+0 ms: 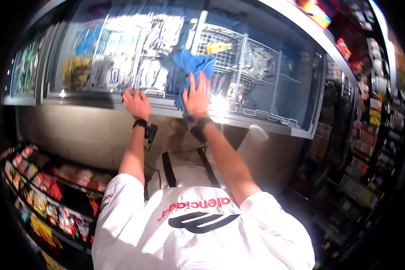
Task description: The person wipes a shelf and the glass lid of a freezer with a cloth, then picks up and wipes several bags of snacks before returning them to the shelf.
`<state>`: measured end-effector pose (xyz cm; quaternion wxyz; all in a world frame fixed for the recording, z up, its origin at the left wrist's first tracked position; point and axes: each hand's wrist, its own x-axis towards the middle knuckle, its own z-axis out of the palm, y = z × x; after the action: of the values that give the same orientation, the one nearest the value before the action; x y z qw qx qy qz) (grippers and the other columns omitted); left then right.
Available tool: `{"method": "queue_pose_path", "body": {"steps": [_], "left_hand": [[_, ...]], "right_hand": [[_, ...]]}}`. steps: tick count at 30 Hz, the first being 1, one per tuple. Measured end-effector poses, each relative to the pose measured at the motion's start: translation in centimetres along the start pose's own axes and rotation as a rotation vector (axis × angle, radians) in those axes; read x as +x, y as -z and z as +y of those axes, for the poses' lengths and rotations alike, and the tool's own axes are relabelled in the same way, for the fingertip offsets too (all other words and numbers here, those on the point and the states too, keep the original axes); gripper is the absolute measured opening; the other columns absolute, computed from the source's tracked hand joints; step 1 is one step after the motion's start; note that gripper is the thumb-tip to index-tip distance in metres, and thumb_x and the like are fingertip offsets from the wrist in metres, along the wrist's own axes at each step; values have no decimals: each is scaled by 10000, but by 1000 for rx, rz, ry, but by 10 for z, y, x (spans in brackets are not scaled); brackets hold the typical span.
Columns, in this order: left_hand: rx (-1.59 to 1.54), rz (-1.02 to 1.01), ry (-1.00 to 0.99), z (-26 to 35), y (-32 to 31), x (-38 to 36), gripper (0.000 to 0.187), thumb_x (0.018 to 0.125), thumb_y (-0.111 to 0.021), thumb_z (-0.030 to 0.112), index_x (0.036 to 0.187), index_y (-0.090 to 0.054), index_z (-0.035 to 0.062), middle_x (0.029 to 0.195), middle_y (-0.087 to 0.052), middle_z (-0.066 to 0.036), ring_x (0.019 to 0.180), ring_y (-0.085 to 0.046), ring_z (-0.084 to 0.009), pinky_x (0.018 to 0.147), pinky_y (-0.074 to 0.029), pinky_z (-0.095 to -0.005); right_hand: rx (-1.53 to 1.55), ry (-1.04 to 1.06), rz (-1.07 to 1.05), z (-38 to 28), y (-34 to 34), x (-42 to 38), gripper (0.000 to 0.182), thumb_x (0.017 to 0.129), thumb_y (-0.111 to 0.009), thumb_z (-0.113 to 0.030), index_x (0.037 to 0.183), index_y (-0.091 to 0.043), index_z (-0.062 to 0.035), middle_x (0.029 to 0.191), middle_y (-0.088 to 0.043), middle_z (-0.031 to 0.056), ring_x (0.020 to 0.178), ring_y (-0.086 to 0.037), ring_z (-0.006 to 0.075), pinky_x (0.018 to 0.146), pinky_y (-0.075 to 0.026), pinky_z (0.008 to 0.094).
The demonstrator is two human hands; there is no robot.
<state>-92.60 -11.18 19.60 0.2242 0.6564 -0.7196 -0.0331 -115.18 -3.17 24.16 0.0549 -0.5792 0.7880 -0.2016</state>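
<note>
A blue cloth [188,63] lies bunched on the glass lid [297,90] of a chest freezer. My right hand [196,96] presses it against the glass, fingers stretched upward over its folds and part of the cloth hidden under the palm. To the left, my left hand [138,104] has its fingers curled at the lid's front edge [108,100], beside a small dark part. Under the glass, white wire baskets [225,47] hold several packaged goods, among them a yellow pack [219,47]. Bright reflections cover parts of the lid.
A beige freezer front [85,135] drops below the rim. At lower left stands a rack [72,189] of packaged snacks. Shelves of goods [369,135] line the right side. Another glass-fronted section [24,67] adjoins on the far left.
</note>
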Motion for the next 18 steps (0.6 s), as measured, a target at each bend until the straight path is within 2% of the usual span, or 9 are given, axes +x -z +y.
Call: {"method": "queue_pose_path", "body": {"steps": [4,10,14,16,18], "left_hand": [[-37,18,-14,3,7,-1,122,878,-631,158,900,-704,63,1280,-562,-112,1211,-506,-352,967,-428,-492],[-3,34,-4,4,5,-1,152,894,-623,173,882,-701,42,1233,-581,-96,1178,-526,-348,964,-447,-491],[3,94,-78,-3,-4,-1,144,894,-628,171,904,-689,40,1251,-613,-140,1231,-535,-367,976,-451,-506],[14,-35,-83,2,5,-3,145,877,-648,164,906,-650,21,1253,-620,-208,1239,-546,-396,977,-464,-527],[60,7,-115,4,-7,-17,203,869,-662,185,942,-639,-3,1226,-625,-230,1213,-558,-420,969,-474,-535]], "right_hand": [[52,-81,22,-1,14,-34,667,946,-629,-260,1556,-392,-132,1612,-324,244,1498,-307,393,1224,-239,542],[76,-110,33,2,24,-55,650,933,-646,-251,1534,-427,-135,1622,-321,213,1507,-296,374,1231,-228,525],[100,-96,24,6,24,-50,647,927,-652,-259,1519,-437,-109,1617,-316,236,1509,-288,388,1229,-222,532],[93,-74,26,8,24,-48,647,936,-642,-275,1523,-431,-103,1619,-313,242,1515,-280,387,1231,-213,531],[58,-69,-4,13,21,-46,644,947,-626,-291,1530,-422,-106,1624,-308,241,1520,-273,385,1235,-206,528]]}}
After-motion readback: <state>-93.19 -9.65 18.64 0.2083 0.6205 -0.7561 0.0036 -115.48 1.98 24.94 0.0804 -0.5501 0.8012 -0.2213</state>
